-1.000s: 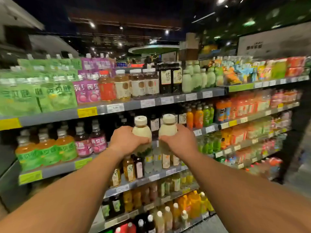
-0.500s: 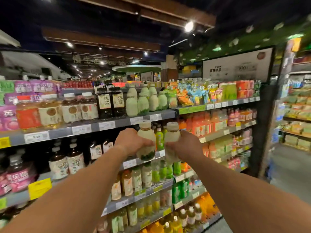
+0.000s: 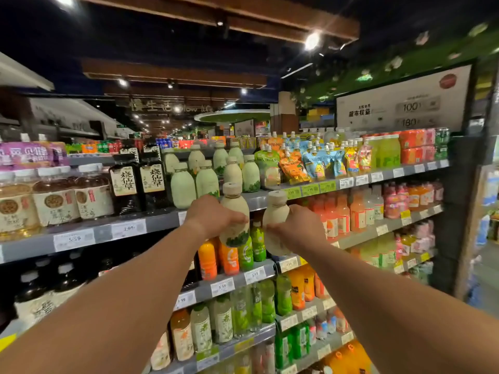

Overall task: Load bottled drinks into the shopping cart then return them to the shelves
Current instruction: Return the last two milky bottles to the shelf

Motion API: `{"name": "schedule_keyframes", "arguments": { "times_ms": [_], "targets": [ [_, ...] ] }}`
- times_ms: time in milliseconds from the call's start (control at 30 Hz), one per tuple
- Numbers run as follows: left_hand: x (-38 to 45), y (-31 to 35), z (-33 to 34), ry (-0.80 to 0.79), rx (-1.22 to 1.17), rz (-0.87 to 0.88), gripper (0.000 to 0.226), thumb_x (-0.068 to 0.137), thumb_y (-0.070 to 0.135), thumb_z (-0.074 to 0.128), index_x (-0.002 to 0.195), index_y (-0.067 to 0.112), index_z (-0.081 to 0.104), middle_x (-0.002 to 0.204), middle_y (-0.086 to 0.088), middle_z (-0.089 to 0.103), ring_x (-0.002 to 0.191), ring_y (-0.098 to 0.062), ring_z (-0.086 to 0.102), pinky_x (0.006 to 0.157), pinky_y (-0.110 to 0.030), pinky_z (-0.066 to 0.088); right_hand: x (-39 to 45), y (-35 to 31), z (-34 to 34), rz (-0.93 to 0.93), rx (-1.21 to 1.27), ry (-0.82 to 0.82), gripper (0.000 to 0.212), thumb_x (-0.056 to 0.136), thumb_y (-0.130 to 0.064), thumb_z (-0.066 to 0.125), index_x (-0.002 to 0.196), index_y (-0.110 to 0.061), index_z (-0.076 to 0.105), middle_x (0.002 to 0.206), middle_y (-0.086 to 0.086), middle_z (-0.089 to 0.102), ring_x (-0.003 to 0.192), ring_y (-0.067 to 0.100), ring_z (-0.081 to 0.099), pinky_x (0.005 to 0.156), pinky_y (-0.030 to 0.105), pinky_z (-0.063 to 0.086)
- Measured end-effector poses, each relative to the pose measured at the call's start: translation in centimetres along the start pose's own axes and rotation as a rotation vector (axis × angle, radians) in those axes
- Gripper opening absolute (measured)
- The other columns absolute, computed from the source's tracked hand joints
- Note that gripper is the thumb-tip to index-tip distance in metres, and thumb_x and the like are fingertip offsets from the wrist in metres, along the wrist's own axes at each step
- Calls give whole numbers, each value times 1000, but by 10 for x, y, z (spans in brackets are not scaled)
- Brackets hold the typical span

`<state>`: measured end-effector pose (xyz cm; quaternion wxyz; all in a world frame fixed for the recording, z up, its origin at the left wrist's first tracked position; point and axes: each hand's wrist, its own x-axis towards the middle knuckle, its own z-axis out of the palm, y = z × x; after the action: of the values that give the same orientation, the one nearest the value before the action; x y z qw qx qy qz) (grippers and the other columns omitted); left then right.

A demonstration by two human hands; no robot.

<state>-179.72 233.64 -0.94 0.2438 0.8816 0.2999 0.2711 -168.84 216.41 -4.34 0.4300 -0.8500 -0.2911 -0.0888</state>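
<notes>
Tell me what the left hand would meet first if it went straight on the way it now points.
Probably the pale green bottles on the top shelf. The left hand holds its bottle just below and in front of them. Depth is unclear in this one view.

A single head-worn view looks forward from behind both outstretched arms, level with the grey metal top shelf (image 3: 151, 221) of drinks, close beyond each grip

The dark bottles (image 3: 137, 182) carry labels reading 烧仙草. The white sign (image 3: 402, 103) shows 超市权益, 100 and 180. The shelf price tags (image 3: 74, 239) read 5.59 and 3.99.
</notes>
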Motion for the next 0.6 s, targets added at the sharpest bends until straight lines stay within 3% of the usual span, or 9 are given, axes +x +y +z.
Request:
{"name": "schedule_keyframes", "arguments": {
  "times_ms": [167, 300, 400, 600],
  "targets": [
    [51, 22, 10, 30, 62, -5, 58, 55, 61, 84, 84, 14, 66, 83, 1, 65, 74, -16, 62, 64, -33, 55, 70, 1, 5, -30, 45, 5, 33, 68, -46, 68, 92, -24, 64, 84, -2, 68, 76, 21, 64, 64, 30, 51],
    [99, 38, 13, 96, 80, -29, 60, 55, 62, 82, 83, 13, 63, 83, -1, 65, 74, -16, 61, 63, -32, 54, 129, -3, 18, -127, 69, 18, 37, 70, -45, 71, 98, -23, 62, 89, 1, 67, 78, 23, 61, 60, 28, 43],
    [129, 46, 19, 162, 96, -51, 63, 55, 64, 81, 85, 11, 66, 83, -2, 66, 72, -17, 61, 58, -30, 51, 172, -4, 25, -167, 99, 7, 41, 68, -44, 73, 101, -21, 62, 91, 2, 66, 81, 24, 62, 63, 29, 45],
    [194, 53, 40, 285, 75, -137, 67, 56, 61, 83, 101, 14, 68, 97, -2, 69, 84, -20, 63, 68, -32, 54, 251, -4, 47, -231, 136, 48, 44, 73, -43, 76, 103, -19, 55, 84, -3, 54, 74, 20, 50, 60, 28, 34]
  ]
}}
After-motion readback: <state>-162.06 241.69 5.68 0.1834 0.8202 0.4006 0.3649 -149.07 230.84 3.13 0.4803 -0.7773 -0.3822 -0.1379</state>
